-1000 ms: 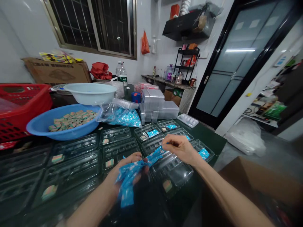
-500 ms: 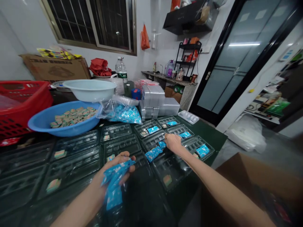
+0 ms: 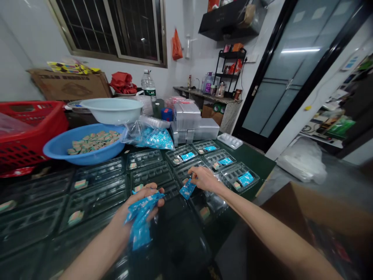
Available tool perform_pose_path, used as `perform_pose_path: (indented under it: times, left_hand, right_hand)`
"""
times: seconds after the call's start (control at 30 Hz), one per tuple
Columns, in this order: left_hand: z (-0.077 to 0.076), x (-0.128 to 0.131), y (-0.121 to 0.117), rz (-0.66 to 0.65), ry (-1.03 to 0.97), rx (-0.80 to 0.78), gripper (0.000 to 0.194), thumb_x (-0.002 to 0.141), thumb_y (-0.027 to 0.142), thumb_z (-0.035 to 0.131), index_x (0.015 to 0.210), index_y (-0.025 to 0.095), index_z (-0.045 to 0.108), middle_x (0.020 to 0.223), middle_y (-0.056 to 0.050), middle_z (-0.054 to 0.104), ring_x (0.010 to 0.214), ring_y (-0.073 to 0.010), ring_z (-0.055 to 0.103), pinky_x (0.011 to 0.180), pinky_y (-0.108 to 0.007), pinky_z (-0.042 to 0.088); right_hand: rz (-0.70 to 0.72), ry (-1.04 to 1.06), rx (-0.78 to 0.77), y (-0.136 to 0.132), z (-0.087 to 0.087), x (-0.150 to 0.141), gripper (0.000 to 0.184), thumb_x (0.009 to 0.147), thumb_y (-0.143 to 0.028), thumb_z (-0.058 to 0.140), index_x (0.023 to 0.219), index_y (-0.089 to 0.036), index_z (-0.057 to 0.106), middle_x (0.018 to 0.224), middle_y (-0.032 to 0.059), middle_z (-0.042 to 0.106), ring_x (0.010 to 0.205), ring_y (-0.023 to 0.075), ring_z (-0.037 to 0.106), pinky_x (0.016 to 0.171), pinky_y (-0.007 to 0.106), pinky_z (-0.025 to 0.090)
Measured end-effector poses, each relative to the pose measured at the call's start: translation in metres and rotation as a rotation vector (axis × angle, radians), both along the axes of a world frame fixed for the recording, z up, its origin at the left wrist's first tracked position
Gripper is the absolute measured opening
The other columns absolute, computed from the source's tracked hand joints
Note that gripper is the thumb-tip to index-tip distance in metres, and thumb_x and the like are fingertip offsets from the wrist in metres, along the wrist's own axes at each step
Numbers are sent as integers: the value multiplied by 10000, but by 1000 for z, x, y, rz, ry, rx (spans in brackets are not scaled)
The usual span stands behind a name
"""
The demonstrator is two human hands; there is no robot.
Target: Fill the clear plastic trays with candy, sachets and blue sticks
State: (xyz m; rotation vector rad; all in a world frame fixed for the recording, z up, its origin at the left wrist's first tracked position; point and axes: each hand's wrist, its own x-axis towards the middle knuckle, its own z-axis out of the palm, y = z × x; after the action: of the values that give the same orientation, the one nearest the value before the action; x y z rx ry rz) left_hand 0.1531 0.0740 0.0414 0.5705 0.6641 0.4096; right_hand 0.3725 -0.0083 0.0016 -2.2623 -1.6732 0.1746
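Observation:
My left hand (image 3: 145, 198) is closed around several blue printed packets (image 3: 140, 217), which hang over its palm and fingers. To its right, my right hand (image 3: 202, 179) pinches one blue packet (image 3: 187, 189) by its upper end, over a clear plastic tray (image 3: 189, 168) with moulded compartments. Farther trays each bear a blue packet lying in a compartment, such as the packet in the right tray (image 3: 245, 178). Small pink-and-green pieces (image 3: 76, 217) sit in several trays. Part of the tray under my right hand is hidden.
Behind the trays stand a blue basin (image 3: 52, 147) of small pieces, a pale basin (image 3: 113, 111), a clear bag of blue packets (image 3: 154, 138) and stacked clear boxes (image 3: 186, 116). At left is a red basket (image 3: 32, 132); a cardboard box (image 3: 279, 210) is at lower right.
My right hand has moved slightly left and nearer, drawing the pinched packet with it. My left hand still holds its packets, almost in the same place.

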Motion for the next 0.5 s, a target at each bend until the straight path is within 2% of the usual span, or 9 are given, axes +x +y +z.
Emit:
perform_pose_path:
  times: [0.07,0.13,0.2,0.3,0.37,0.5]
  left_hand:
    - [-3,-3,2,-40,19,97,192,686,48,552,821,173,494,725,-66,618,416,-139,561,254,-167,331]
    - [-5,-6,3,-53,33,130,200,688,57,560,828,181,489,737,-65,619,429,-138,563,263,-170,340]
    - [-6,-8,3,-41,44,117,221,681,48,567,834,187,488,742,-58,617,452,-146,575,269,-170,346]
    - [-4,-8,1,-30,42,99,222,678,41,569,830,186,498,736,-48,616,464,-148,586,273,-168,352]
    - [-2,-8,-1,-29,37,106,210,679,36,564,819,180,504,725,-47,616,461,-147,586,270,-165,349]
    - [5,-9,-3,1,46,75,228,668,15,558,824,175,512,740,-57,624,468,-152,587,279,-174,368]
  right_hand:
    - [15,16,10,-1,1,-1,288,784,-401,529,994,-208,564,773,5,611,727,152,550,604,230,358]
    - [54,23,29,-5,5,-3,307,788,-402,528,1034,-220,552,837,12,590,760,146,535,618,225,356]
    - [147,-1,27,-8,8,-4,323,761,-325,579,1074,-252,546,885,16,559,818,151,510,642,222,348]
    - [327,-108,-10,-9,10,-7,384,692,-151,619,1057,-262,577,853,26,521,812,160,478,623,224,330]
    - [385,-162,-9,-6,11,-10,352,667,-106,617,995,-234,607,827,33,509,791,165,467,615,232,324]
    - [365,-168,77,0,18,-11,195,653,-119,636,832,-194,620,881,38,522,855,185,447,690,263,323]
